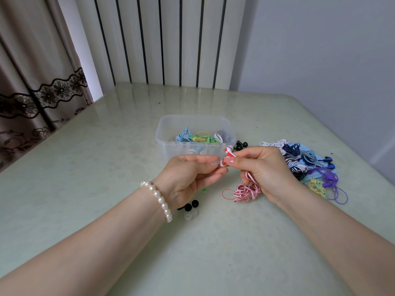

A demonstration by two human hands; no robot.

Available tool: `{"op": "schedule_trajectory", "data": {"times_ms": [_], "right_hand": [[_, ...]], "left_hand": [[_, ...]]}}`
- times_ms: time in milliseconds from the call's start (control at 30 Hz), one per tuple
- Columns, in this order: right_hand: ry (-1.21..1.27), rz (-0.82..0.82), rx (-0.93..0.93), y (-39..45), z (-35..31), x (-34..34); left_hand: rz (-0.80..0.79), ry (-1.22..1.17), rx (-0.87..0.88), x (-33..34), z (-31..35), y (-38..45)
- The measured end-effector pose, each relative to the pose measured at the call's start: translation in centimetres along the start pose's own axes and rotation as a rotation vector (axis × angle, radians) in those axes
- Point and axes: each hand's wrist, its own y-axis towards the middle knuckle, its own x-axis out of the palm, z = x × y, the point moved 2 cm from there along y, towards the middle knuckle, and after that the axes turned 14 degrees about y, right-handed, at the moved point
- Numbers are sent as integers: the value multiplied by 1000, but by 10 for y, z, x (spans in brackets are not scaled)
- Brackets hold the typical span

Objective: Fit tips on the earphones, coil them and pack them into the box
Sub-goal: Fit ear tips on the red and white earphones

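Box [171, 133], just beyond both hands: one clear plastic tub, no lid on it. Inside I counted a light-blue coil [183, 135], a green-and-yellow coil [203, 138] and a white loop [218, 137] at its right end; more lay lower behind the frosted wall, too blurred to count.

Left hand [188, 176] pinched a clear tip [215, 163] between thumb and forefinger, pressed against the nozzle of a red-and-white earbud [223, 163]. Right hand [267, 169] gripped that earbud with thumb and forefinger; a second earbud [229, 152] of the same pair stuck up above the thumb, in front of the box's near right corner. The pair's striped red-and-white cord [243, 192] ran down through the right palm and lay in a loose heap on the table [85, 167] below that hand.

Near the left wrist, on the table: two black tips [191, 205] touching each other, one clear tip [188, 216] just nearer me, one green tip [204, 190] under the left hand.

Beyond the right hand, beside the box: a small cluster of black earbuds [241, 145]; I could not count them surely.

Right of the right hand: a pile of earphones [303, 165], cords in white, navy, black-and-white, blue, purple and pale yellow-green, tangled together, count unclear.

One pearl bracelet [159, 198] on the left wrist.
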Motion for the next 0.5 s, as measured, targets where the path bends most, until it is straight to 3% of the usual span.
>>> {"op": "schedule_trajectory", "data": {"times_ms": [500], "right_hand": [[-14, 52, -103, -3, 1, 5]], "left_hand": [[-29, -64, -39, 1, 1, 0]]}}
